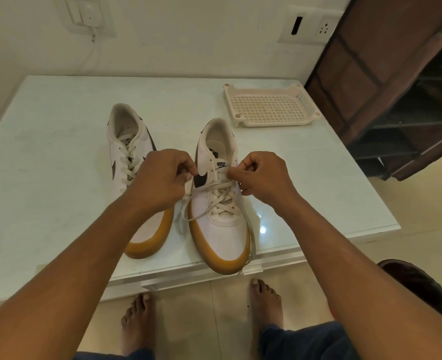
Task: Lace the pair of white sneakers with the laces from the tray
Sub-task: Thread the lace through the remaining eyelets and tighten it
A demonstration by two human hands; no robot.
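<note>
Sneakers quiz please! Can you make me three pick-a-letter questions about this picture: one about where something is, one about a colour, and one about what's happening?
1. Where is the tray?
A. On the floor.
B. On the table, far right side.
C. On a chair.

2. What colour are the soles of the shoes?
A. Blue.
B. Black.
C. Orange-tan.

3. What is happening to the nearer sneaker?
A. The left hand and right hand pinch its lace.
B. Nobody touches it.
C. It lies upside down.

Answers:
1 B, the tray sits near the table's far right corner.
2 C, both toe rims are orange-tan.
3 A, curled fingers of each hand grip the lace above the shoe.
</note>
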